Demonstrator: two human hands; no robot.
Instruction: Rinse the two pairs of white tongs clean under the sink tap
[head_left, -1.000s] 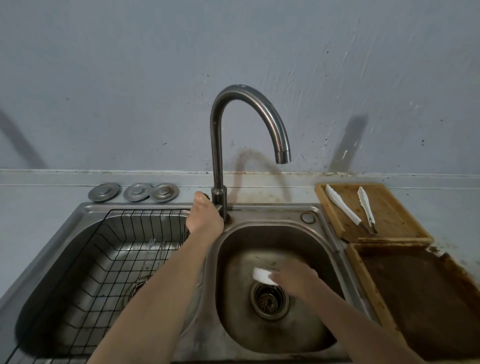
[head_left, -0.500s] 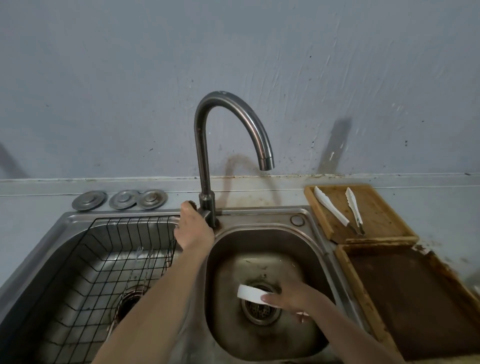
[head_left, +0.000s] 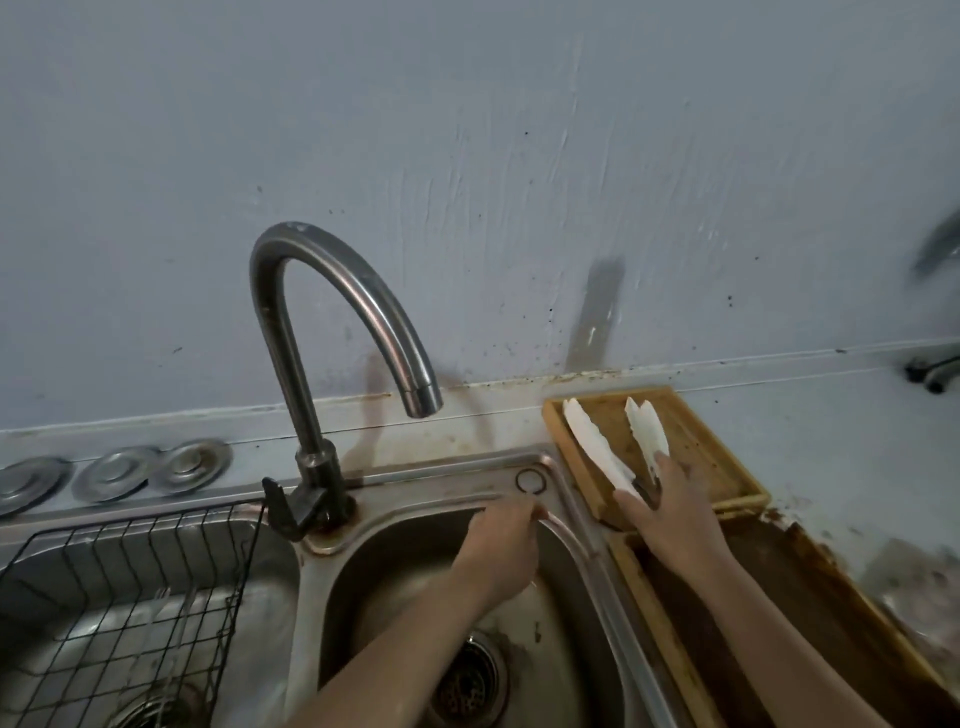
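Note:
Two pairs of white tongs lie on a small wooden tray (head_left: 719, 457) to the right of the sink, one pair (head_left: 592, 441) on the left and the other (head_left: 647, 431) on the right. My right hand (head_left: 670, 512) rests over their near, hinged ends, with thumb and fingers closed around them. My left hand (head_left: 501, 551) is inside the right basin (head_left: 576, 597), back of the hand up, its fingertips touching the far rim; I cannot see what is under its palm. The curved steel tap (head_left: 363, 306) stands above the basin, and no water shows at its spout.
The tap lever (head_left: 278, 512) points toward the left basin, which holds a black wire rack (head_left: 130, 597). Three metal discs (head_left: 114, 473) lie on the ledge behind. A larger stained wooden tray (head_left: 810, 623) sits in front of the small one. The drain (head_left: 470, 680) is in the right basin.
My left hand left the tap base and moved into the right basin. My right hand rose from the drain, where it held a white object, to the tongs on the tray. The view shifted right.

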